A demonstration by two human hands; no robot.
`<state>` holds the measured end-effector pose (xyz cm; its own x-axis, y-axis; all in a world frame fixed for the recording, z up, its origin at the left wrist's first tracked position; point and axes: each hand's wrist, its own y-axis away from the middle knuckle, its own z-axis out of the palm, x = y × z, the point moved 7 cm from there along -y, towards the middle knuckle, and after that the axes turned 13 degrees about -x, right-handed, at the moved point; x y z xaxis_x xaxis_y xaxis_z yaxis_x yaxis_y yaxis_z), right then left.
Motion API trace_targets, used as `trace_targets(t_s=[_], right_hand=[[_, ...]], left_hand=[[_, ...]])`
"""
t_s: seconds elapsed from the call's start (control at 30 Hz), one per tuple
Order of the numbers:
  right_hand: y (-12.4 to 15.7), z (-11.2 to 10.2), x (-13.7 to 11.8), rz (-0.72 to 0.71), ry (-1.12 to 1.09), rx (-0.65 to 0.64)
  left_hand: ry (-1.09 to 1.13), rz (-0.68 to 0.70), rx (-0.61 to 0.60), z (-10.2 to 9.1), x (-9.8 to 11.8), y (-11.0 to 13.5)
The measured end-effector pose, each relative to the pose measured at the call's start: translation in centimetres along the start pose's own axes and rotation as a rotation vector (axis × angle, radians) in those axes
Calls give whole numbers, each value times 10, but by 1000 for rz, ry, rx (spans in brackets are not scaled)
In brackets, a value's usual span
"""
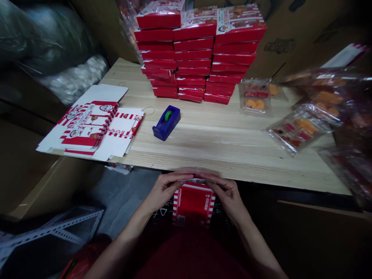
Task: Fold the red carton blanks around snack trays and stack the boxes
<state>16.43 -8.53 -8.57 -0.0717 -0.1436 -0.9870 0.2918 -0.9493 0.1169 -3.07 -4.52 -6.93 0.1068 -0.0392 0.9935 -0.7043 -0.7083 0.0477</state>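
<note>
Head view: a light, thin red-and-white paperboard carton (193,205), easily bent if squeezed, is best held and is clamped at its upper edge by the left hand (167,190) and right hand (226,193).

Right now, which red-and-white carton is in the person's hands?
The carton held by the left hand and right hand below the table edge, unlike the stacked cartons and the flat, unfolded blanks.

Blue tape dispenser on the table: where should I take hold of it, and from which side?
Take the blue tape dispenser by its long body, coming from the near side and closing across its narrow width. It sits flat but angled on the wooden table, and the green tape roll sits toward the far end, so the lower body looks like the solid part that stays clear of the tape.
</note>
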Motion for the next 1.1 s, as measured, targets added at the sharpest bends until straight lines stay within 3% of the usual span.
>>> trace_targets(t_s=[0.1,0.2,0.33,0.47,0.87,1.1], right_hand=[[4,-2,3,15,18,-105],[4,-6,4,35,49,-98],[0,-7,0,75,84,-111],[-6,-7,-6,117,107,-167],[-19,-12,1,123,111,-86],[-10,-3,-4,102,176,-137]], left_hand=[[-10,-1,-63,1,-4,0],[-21,24,-77,3,-4,0],[-62,-74,-4,0,-3,-1],[-154,-142,-35,-3,3,-4],[-151,-173,-32,-7,2,-15],[-165,-131,-44,-8,3,-11]])
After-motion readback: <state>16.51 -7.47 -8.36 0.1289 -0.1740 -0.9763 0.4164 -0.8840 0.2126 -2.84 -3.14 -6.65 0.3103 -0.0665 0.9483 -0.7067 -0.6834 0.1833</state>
